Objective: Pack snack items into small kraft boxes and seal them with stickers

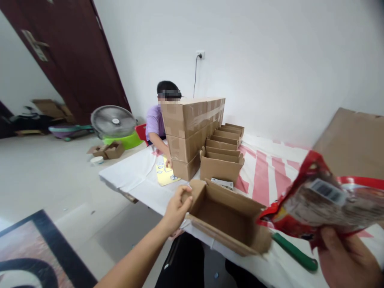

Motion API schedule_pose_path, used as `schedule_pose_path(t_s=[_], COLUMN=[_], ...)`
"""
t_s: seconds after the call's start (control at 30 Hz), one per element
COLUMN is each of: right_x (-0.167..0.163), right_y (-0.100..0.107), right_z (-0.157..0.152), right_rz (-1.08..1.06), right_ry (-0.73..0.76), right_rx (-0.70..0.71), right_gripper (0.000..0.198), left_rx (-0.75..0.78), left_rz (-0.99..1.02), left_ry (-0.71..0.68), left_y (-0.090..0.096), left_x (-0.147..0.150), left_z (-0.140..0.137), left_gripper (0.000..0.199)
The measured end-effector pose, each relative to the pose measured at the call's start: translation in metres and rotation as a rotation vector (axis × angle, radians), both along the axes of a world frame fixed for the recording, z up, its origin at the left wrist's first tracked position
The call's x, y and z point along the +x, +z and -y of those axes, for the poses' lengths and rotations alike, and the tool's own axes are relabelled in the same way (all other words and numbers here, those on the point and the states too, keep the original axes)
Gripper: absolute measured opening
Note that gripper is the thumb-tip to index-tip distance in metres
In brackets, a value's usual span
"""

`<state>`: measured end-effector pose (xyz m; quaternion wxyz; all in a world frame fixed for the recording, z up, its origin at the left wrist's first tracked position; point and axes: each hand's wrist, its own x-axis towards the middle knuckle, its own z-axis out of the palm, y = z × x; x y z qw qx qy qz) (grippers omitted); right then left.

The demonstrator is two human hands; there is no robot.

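My left hand (pixel 178 206) grips the left end of an open cardboard box (pixel 204 222), its fingers curled at the end wall. The box tilts at the table's near edge, and the inside that shows is bare. On the right, my right hand (pixel 345 256) is closed on a red plastic food packet (pixel 318 200) with a clear window and a barcode label. A second red edge shows behind the packet; I cannot tell whether it is another packet. Beneath the packet lies a green-handled tool (pixel 295 251), its other end hidden by the box.
Sealed cartons (pixel 186 140) stand stacked at the middle of the table, beside a row of open boxes (pixel 222 164). Across the table sits a person in a purple shirt (pixel 154 122), one hand near a yellow sheet (pixel 164 172). A fan (pixel 114 122) stands on the floor.
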<state>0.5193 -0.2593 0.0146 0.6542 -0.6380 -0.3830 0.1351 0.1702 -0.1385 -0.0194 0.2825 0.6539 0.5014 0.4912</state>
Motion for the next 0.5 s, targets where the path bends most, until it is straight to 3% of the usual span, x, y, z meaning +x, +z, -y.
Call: schedule_pose_path(t_s=[0.07, 0.17, 0.33, 0.43, 0.5], right_x=[0.002, 0.001, -0.008, -0.021, -0.029], right_y=[0.003, -0.008, -0.062, -0.094, -0.111], right_z=[0.000, -0.003, -0.009, -0.011, -0.012], right_rz=[-0.254, -0.497, -0.712, -0.815, -0.854], right_ry=[0.024, 0.045, 0.111, 0.155, 0.188], right_rx=[0.141, 0.214, 0.055, -0.037, -0.090], right_gripper=[0.030, 0.034, 0.048, 0.056, 0.058], left_rx=[0.046, 0.053, 0.055, 0.189, 0.303], left_rz=[0.005, 0.015, 0.089, 0.167, 0.106], left_ry=[0.102, 0.198, 0.214, 0.178, 0.221], left_y=[-0.004, -0.014, -0.031, -0.038, -0.043], left_x=[-0.020, -0.046, -0.065, -0.061, -0.053], left_z=[-0.011, -0.022, -0.020, -0.009, 0.003], left_gripper=[0.024, 0.035, 0.054, 0.057, 0.061])
